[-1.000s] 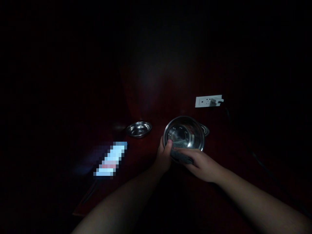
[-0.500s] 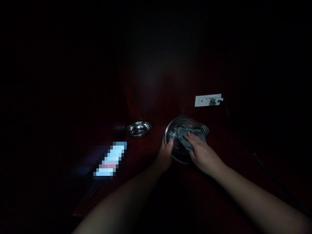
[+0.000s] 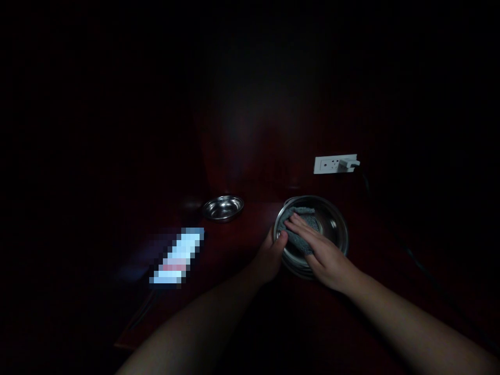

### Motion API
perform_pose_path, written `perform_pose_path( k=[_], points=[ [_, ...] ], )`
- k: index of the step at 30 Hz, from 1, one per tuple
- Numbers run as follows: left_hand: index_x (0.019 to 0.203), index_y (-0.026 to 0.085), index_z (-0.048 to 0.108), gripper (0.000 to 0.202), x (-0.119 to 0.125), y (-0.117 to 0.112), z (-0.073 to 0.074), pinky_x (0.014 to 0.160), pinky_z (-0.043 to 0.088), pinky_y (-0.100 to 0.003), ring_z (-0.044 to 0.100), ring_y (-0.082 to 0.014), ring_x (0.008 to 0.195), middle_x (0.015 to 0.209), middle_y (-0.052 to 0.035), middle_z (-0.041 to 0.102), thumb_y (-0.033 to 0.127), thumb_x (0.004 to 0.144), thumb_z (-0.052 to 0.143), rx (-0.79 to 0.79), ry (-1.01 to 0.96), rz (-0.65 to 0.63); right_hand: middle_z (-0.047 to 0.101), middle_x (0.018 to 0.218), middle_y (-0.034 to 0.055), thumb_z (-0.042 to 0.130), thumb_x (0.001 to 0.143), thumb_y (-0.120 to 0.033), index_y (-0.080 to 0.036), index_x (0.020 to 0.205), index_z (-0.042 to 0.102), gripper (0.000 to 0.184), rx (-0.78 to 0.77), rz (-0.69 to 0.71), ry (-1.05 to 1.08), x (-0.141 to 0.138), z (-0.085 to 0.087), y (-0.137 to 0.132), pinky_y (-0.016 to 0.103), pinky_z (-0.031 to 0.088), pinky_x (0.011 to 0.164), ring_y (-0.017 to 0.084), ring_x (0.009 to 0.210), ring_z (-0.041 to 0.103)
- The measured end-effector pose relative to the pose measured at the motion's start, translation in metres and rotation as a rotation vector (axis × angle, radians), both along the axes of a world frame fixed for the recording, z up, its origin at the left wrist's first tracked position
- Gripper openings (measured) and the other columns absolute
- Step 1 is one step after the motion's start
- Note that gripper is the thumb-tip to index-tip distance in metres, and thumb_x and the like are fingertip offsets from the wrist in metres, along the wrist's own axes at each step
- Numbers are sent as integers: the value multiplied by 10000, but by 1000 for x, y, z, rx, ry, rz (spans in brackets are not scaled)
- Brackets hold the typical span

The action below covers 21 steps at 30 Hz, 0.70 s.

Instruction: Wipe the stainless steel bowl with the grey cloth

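A shiny steel bowl [image 3: 332, 224] rests on a dark red table [image 3: 250, 156] in dim light. My left hand [image 3: 269, 255] grips its near left rim, thumb over the edge. My right hand [image 3: 324, 252] lies inside the bowl, fingers stretched and pressing a grey cloth [image 3: 297, 229] against the inner wall. Another rim seems to show under the bowl at its near side.
A second, smaller steel bowl [image 3: 222, 207] sits to the left. A white power strip [image 3: 330, 164] with a plug and dark cable lies behind the bowl. A glowing blurred screen [image 3: 177, 258] lies at the near left. The surroundings are too dark to read.
The bowl has tipped from facing me to sitting flatter and shifted right. My right hand moved from the near rim into the bowl with the cloth.
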<state>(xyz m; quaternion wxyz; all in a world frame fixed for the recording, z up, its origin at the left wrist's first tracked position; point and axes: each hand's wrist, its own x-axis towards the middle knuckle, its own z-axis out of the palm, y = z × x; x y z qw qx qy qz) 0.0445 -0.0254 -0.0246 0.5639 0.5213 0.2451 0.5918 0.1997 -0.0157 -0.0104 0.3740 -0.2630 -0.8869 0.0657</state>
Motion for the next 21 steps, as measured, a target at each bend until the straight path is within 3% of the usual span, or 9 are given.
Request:
perform_pose_path(
  k=[6,14,21],
  points=[
    [1222,161,501,530,-2,0,-3,1031,356,-387,510,-251,1178,1244,-119,570,486,805,543,-31,39,68,440,1397,112,399,733,-36,-167,1387,362,668,-38,89,-47,-1,1,-5,480,321,1077,238,1312,369],
    [1163,183,512,440,-5,0,-1,944,408,-349,561,-219,1057,1137,-88,608,475,833,503,-28,93,253,460,1387,95,386,881,-142,-182,1330,433,454,-171,214,-68,-5,13,-12,384,421,1020,205,1251,462],
    [1142,193,510,361,-9,8,-1,930,402,-314,555,-193,1041,1143,-66,593,416,860,481,62,52,383,566,1279,107,442,749,-51,-162,1281,493,546,-168,48,-142,-1,4,-6,431,432,996,224,1172,538]
  ],
)
